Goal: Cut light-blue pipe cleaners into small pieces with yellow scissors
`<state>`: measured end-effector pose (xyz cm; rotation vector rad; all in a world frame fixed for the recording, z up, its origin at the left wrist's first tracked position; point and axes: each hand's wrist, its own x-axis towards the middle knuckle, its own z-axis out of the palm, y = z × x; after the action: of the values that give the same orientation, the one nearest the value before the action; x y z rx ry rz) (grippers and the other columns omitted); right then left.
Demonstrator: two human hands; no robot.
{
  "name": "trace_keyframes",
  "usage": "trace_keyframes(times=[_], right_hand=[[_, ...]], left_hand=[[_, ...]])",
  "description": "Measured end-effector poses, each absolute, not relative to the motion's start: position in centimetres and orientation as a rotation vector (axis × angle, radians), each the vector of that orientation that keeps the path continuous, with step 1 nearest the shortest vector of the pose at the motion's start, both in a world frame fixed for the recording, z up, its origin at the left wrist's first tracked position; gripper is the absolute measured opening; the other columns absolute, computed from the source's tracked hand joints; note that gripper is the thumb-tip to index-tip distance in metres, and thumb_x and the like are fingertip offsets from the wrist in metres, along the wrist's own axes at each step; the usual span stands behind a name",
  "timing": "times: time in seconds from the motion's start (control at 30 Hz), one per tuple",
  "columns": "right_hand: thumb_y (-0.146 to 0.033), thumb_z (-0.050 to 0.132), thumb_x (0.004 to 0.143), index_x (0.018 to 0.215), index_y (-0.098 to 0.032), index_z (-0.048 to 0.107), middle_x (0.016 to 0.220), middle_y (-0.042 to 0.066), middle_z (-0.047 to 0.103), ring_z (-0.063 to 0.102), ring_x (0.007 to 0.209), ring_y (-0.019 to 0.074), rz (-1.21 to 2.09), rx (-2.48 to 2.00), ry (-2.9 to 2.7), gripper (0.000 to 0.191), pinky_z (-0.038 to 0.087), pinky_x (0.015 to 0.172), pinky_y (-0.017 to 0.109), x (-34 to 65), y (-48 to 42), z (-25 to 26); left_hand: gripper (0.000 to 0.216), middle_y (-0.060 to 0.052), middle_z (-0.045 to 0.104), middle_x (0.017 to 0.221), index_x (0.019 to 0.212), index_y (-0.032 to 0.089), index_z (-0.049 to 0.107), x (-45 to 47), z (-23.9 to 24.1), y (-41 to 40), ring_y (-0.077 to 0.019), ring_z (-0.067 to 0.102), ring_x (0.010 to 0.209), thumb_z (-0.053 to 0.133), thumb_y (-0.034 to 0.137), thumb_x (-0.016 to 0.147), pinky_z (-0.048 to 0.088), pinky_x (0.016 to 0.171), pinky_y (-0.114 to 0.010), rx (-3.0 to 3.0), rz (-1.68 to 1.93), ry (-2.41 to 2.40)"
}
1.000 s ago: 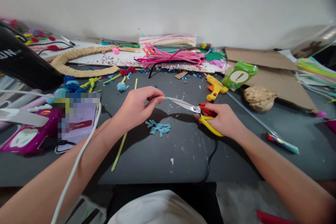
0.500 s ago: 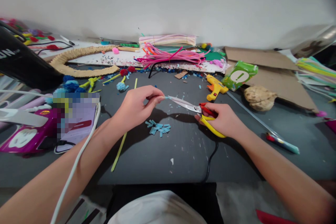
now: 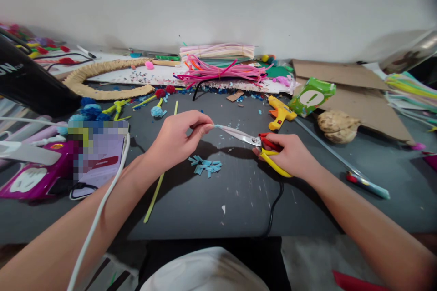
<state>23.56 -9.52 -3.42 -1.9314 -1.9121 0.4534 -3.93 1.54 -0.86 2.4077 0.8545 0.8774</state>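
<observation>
fingers (image 3: 206,126), left hand (image 3: 177,138): thumb and forefinger pressed together at the tips, no gap seen; small light-blue piece (image 3: 217,126) caught between, end sticking out to the right
fingers, right hand (image 3: 288,154): curled round the red and yellow handles of the scissors (image 3: 241,135), grip closed on them; some fingertips hidden
scissors blades: pointing left, silver, close together; exact opening too fine to tell
light-blue piece: at the left hand's fingertips, right by the blade tips, held above the bench (image 3: 239,209); whether metal touches it, cannot tell
blue cuttings (image 3: 205,166): loose heap on the bench, nearer the wearer than the pinch, between the two hands, untouched
yellow-green strip (image 3: 159,198): flat on the bench, passing under the left hand, one end out on each side
yellow glue gun (image 3: 280,112): lying beyond the right hand, next to the green packet (image 3: 314,96)
brown lump (image 3: 337,126): right of the glue gun, near the cardboard (image 3: 378,109)
pink stems (image 3: 223,72): bundle at the back, well apart from both hands
white cable (image 3: 92,227): across the left forearm
change vs half a second ago: hardly any; pinch and scissors grip same, heap same, whole view nudged a touch
</observation>
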Motion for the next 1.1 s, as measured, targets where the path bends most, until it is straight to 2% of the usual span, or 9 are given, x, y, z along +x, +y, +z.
trace_keyframes(times=[0.27, 0.67, 0.87, 1.1], right_hand=[[-0.048, 0.063, 0.078, 0.061, -0.020, 0.037, 0.060, -0.004, 0.039, 0.030, 0.059, 0.0110, 0.449, -1.940, -1.858, 0.042, 0.026, 0.054, 0.026, 23.62, -9.48, -3.74], [-0.041, 0.068, 0.074, 0.064, -0.020, 0.043, 0.061, -0.005, 0.041, 0.033, 0.058, 0.0102, 0.563, -1.924, -1.829, 0.035, 0.026, 0.052, 0.025, 23.67, -9.68, -3.84], [-0.042, 0.068, 0.075, 0.063, -0.020, 0.038, 0.061, -0.005, 0.040, 0.032, 0.057, 0.0100, 0.552, -1.895, -1.799, 0.039, 0.027, 0.052, 0.025, 23.60, -9.69, -3.95], [-0.038, 0.070, 0.073, 0.064, -0.020, 0.041, 0.061, -0.005, 0.043, 0.034, 0.057, 0.0099, 0.539, -1.881, -1.781, 0.035, 0.028, 0.052, 0.024, 23.49, -9.71, -4.05]], left_hand=[[0.017, -0.001, 0.066, 0.074, 0.092, 0.017, 0.068, -3.93, -0.97, 1.50, -0.0098, 0.052, 0.060, 0.057, 0.030, 0.092, 0.039, 0.057, -0.022, 2.403, 0.901, 0.868], [0.014, 0.000, 0.066, 0.073, 0.092, 0.017, 0.068, -3.75, -1.05, 1.42, -0.0090, 0.053, 0.059, 0.059, 0.028, 0.091, 0.039, 0.055, -0.021, 2.392, 0.940, 0.871], [0.020, 0.000, 0.064, 0.070, 0.088, 0.016, 0.066, -3.75, -0.84, 1.20, -0.0095, 0.052, 0.058, 0.054, 0.032, 0.093, 0.038, 0.053, -0.021, 2.341, 0.908, 0.886], [0.025, 0.001, 0.059, 0.065, 0.082, 0.015, 0.062, -3.74, -0.73, 1.15, -0.0091, 0.049, 0.057, 0.049, 0.032, 0.096, 0.038, 0.056, -0.022, 2.318, 0.828, 0.875]])
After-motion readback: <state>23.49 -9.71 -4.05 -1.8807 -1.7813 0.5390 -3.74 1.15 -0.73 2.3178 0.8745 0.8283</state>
